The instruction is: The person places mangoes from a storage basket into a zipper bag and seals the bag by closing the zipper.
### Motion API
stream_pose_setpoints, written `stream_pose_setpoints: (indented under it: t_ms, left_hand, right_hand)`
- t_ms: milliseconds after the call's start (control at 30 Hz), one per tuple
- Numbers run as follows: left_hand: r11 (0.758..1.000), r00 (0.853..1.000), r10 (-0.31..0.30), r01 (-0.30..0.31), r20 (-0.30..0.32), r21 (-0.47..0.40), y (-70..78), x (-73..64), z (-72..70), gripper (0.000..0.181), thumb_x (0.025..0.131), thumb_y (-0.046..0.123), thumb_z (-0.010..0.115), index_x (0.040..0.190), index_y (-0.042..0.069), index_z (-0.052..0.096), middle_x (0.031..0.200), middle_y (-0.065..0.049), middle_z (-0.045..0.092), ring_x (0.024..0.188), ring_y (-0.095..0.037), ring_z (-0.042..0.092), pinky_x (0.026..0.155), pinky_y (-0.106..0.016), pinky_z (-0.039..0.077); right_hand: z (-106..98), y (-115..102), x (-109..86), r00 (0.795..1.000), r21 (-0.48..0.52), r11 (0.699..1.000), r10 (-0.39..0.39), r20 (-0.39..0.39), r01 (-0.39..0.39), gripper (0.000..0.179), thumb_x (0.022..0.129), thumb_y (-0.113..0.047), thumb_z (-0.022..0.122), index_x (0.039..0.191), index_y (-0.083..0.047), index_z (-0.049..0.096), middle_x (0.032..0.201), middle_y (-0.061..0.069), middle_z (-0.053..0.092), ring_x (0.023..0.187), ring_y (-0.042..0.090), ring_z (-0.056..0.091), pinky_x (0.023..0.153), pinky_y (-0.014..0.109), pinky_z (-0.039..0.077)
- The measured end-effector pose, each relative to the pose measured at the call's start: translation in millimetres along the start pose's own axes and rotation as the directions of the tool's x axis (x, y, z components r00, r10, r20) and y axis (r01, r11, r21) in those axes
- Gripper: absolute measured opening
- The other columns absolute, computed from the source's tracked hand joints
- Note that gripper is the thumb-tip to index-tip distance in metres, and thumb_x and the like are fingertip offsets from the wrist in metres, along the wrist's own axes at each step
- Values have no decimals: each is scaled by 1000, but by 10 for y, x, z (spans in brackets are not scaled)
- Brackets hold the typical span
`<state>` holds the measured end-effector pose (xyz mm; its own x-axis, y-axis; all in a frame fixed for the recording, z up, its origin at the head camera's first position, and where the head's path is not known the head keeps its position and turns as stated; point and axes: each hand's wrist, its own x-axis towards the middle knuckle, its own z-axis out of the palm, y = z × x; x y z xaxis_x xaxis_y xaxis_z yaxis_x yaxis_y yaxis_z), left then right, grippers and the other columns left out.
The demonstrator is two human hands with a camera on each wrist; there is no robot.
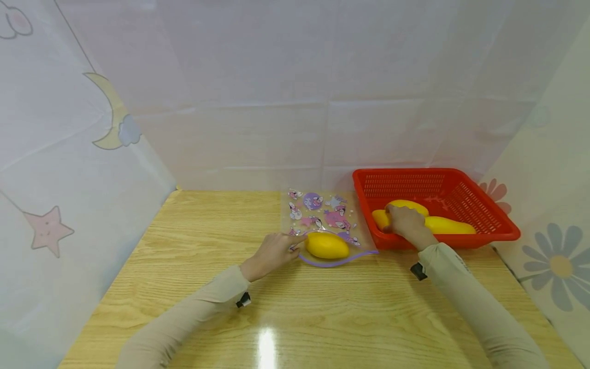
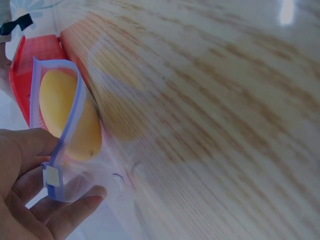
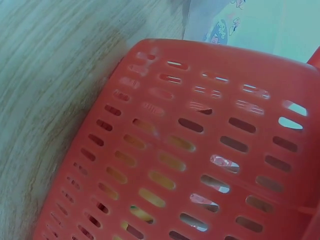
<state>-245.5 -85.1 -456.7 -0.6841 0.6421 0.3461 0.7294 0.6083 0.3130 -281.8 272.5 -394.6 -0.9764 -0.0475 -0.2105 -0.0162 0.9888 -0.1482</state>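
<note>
Beside the fingertips of the left hand [image 1: 274, 252], on its right, a yellow fruit [image 1: 328, 245] lies at the mouth of a clear printed bag [image 1: 335, 218]. The left wrist view shows the fruit within the opening, its lower part seen through the film. The bag lies flat beyond the fruit, extending away from the left hand toward the rear wall covering [image 1: 258, 138]; its mouth, edged by a purple strip [image 1: 327, 264], faces the person. The left hand pinches this edge between thumb and fingers, next to a white slider [image 2: 51, 176]. To the right of the bag, the right hand [image 1: 409, 223] reaches over the near rim of a red basket [image 1: 488, 239]. Its fingers point down among the yellow fruits; whether they grip one cannot be told, because the right wrist view shows mainly the perforated basket wall. Beyond the right hand's fingers is a rear fruit [image 1: 410, 206]; to their left is a partly covered fruit [image 1: 379, 219]; to the right of the hand is an elongated fruit [image 1: 449, 225]. Below both hands, the wood-grain worktop [image 1: 322, 318] supports bag and basket. Behind each hand, a black strap [image 1: 418, 271] hangs near the cuff of a beige sleeve [image 1: 475, 302].
</note>
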Motion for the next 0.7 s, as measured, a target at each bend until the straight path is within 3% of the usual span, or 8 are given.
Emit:
stream_pose_setpoints:
  t_ms: [333,700]
  left_hand:
    - [1000,1000,2,-2,3,1,-2,-4,0,36,88,8,73,124,6,69,56,7,50,41,1,21,38,-13,21]
    - [1000,1000,20,-20,-19,-8,3,-5,-10,36,86,6,74,122,4,70,65,1,62,43,1,22,39,-14,23]
  right_hand:
    - [5,18,1,1000,15,1000,-10,0,10,64,86,-25,75,134,5,45,108,32,59,88,49,58,73,59,49]
    - [-8,17,-4,999,25,999,-32,5,32,63,88,-25,73,133,8,44,106,31,60,79,38,57,73,52,49]
